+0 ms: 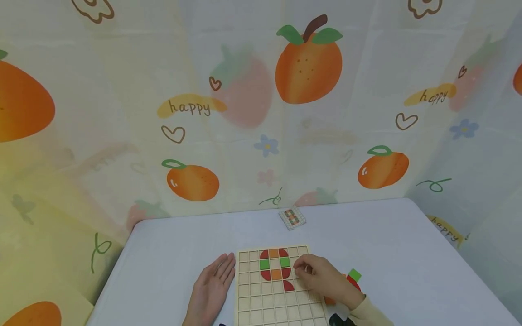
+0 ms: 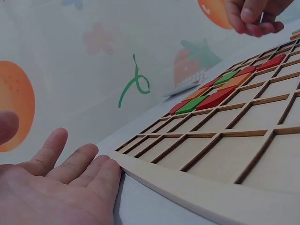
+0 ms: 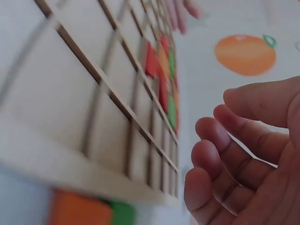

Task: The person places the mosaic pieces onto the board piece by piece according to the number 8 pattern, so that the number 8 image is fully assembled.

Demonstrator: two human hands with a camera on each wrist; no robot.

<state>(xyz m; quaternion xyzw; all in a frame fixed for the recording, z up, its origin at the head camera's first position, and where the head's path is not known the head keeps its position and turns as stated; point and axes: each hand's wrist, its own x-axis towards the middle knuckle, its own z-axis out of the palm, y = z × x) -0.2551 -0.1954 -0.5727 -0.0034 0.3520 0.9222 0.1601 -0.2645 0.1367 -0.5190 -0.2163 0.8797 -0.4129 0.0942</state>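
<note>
A wooden grid board [image 1: 261, 302] lies on the table. Near its far side, a ring of pieces fills several cells: red rounded corners [image 1: 265, 275], green squares [image 1: 284, 262] and orange squares [image 1: 276, 274]. One more red piece [image 1: 288, 285] sits in a cell just below the ring, toward the right. My left hand [image 1: 212, 283] lies palm up along the board's left edge, fingers stretched out, holding nothing. Over the board's right side hovers my right hand [image 1: 322, 276]; in the right wrist view its fingers [image 3: 218, 136] are loosely bent, with nothing between them and the thumb.
Loose green [image 1: 354, 275], red and orange blocks lie to the right of the board, partly behind the right forearm. A small card [image 1: 292, 218] with a printed grid pattern rests near the table's back edge. Behind the white table [image 1: 175, 244] hangs a fruit-print cloth [image 1: 244, 172].
</note>
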